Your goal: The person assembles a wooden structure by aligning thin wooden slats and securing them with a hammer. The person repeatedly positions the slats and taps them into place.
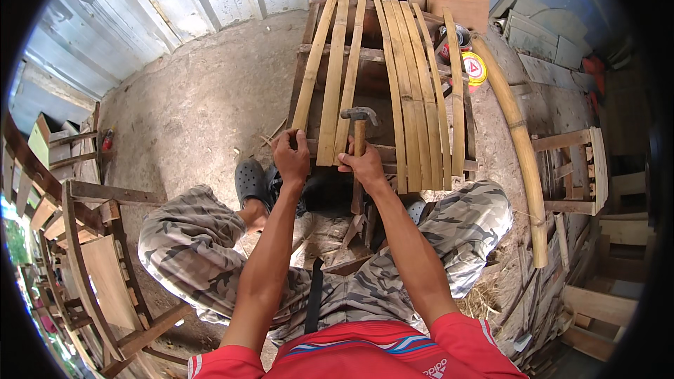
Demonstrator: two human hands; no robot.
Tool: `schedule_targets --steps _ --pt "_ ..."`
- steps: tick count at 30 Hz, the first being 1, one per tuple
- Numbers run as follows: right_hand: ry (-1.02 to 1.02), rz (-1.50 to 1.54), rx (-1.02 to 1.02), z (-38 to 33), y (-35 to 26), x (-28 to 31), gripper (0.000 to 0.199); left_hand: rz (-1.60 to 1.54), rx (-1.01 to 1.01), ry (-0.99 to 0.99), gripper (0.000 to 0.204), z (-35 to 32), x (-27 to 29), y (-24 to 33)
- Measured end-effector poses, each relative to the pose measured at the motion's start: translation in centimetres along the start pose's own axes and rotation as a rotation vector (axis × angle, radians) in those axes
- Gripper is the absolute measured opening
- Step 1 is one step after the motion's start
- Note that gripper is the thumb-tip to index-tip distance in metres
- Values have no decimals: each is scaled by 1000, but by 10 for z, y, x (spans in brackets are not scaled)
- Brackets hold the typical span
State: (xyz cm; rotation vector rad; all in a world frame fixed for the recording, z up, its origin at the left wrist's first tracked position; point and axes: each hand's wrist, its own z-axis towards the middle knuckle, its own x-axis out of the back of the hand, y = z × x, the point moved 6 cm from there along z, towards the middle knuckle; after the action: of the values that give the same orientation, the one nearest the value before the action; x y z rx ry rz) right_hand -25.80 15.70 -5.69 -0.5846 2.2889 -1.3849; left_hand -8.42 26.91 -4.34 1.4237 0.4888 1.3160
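Observation:
My left hand (291, 161) is closed at the near end of the leftmost bamboo slat (314, 70), its fingertips and thumb around that end. My right hand (364, 163) grips a claw hammer (360, 118) by its wooden handle, with the metal head pointing up and away from me. Its thumb and fingertips lie beside the near end of another slat (349, 77). Several bamboo slats lie lengthwise, side by side, across a dark wooden frame (383, 55) in front of my knees. A wider gap divides them into a left and a right group.
A long bamboo pole (516, 126) lies right of the frame. Cans, one with a yellow-rimmed lid (474, 69), stand by the frame's far right. Wooden furniture frames (98, 260) crowd the left, and another wooden frame (597, 172) the right. A corrugated metal wall (182, 0) rises behind.

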Motion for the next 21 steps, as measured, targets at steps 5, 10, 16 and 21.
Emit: schedule_targets --steps 5,10,16,21 --pt "-3 -32 31 -1 -2 0 24 -4 6 -17 26 0 0 -1" --pt "49 -220 75 -7 -10 0 19 -64 -73 -8 21 4 5 1" --pt "118 -119 95 -10 -11 13 18 -77 -255 -102 15 1 5 19" --pt "78 -187 95 -12 -13 13 18 -41 -327 -151 14 -10 0 33"
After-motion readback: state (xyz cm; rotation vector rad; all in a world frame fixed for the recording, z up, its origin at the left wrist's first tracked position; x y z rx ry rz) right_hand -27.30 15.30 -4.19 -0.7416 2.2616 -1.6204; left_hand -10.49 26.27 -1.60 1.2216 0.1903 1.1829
